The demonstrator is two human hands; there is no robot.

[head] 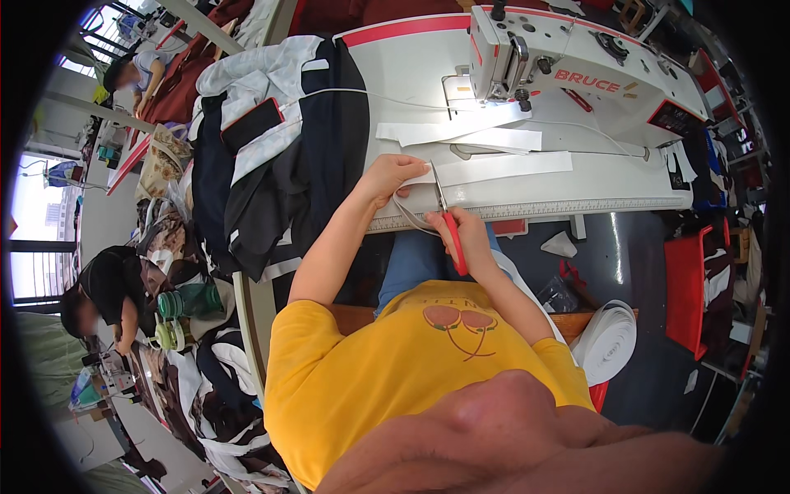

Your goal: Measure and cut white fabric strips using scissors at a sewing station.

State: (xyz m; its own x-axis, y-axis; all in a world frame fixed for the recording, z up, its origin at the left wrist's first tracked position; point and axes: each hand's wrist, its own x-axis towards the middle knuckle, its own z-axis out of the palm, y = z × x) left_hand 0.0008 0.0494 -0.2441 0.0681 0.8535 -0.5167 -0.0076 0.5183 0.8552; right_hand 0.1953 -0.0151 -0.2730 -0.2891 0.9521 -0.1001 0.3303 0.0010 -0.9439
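My left hand (pixel 393 177) pinches the end of a white strip of fabric or interfacing (pixel 419 179) above the front edge of the sewing table. A pair of red-handled scissors (pixel 455 241) is in my right hand (pixel 467 234), with the blades pointing up beside my left fingertips. Whether the blades touch the strip I cannot tell. From between my hands a narrow pale band (pixel 407 213) loops down over the table edge. Several cut white strips (pixel 469 134) lie on the table beyond, and one longer strip (pixel 518 168) is just right of the scissors.
A Bruce sewing machine (pixel 555 74) stands at the back right. Dark and pale garments (pixel 278 167) are heaped at left, with a phone (pixel 252 125) on top. A printed ruler (pixel 586 205) runs along the table's front. A large white roll (pixel 608 343) sits to my right. Two people work at left.
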